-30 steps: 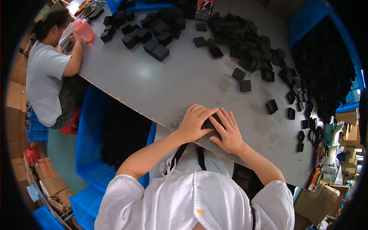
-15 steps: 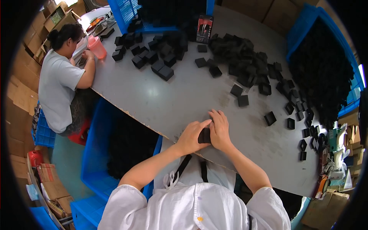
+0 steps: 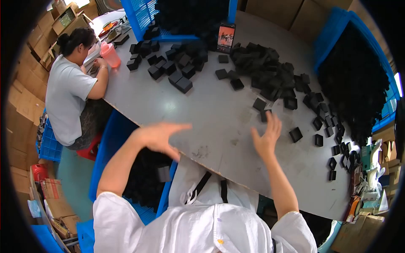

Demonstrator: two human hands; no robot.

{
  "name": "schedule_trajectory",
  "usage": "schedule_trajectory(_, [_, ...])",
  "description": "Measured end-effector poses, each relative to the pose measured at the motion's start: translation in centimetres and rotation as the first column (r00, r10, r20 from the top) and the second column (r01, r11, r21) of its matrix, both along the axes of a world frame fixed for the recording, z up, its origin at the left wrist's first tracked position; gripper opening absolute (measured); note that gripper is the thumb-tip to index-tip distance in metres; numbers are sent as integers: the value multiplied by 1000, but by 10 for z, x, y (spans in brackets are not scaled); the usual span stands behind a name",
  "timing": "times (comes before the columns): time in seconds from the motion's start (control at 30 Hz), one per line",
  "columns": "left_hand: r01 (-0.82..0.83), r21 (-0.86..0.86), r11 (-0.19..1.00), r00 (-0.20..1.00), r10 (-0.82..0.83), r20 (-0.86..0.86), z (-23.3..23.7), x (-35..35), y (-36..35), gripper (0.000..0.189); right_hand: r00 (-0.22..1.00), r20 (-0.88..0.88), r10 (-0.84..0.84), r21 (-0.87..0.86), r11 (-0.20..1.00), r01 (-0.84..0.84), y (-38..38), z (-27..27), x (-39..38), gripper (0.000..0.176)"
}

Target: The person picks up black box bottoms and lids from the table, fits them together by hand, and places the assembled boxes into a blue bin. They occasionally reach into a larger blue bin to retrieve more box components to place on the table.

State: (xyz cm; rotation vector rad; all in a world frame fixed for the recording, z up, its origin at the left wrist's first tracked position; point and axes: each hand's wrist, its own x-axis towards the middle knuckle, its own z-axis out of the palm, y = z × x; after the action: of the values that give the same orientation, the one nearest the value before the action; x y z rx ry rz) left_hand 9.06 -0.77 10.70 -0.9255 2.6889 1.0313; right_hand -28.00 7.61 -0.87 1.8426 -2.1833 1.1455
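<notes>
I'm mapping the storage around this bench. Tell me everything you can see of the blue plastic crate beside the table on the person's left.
The blue plastic crate is large, rectangular and open-topped, with rigid-looking walls. It stands low beside the grey table, its far end under the table's edge, and is filled with black pieces. A small black square box shows near its right wall. The open left hand is above it, not touching.

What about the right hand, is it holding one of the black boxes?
No, the right hand is open, fingers spread, above the table with nothing in it.
</notes>
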Motion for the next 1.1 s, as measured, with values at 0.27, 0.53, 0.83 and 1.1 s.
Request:
schedule_trajectory(0.27, [-485,-668,564,831,534,-153,-128,-61,-131,64,990,-128,62,-8,998,-64,-21,-37,-19,56])
schedule_trajectory(0.53, [-412,-745,524,910,271,-313,-134,-92,-40,45,995,-49,92,-87,992,-96,-7,-13,-4,57])
schedule_trajectory(0.83, [-546,-320,775,805,378,-458,-79,-82,21,46,934,-104,342,69,939,-336,-51,-8,19,43])
schedule_trajectory(1.1, [-413,9,911,608,283,-741,-107,-98,78,31,854,514,76,103,983,-150,-10,15,16,18])
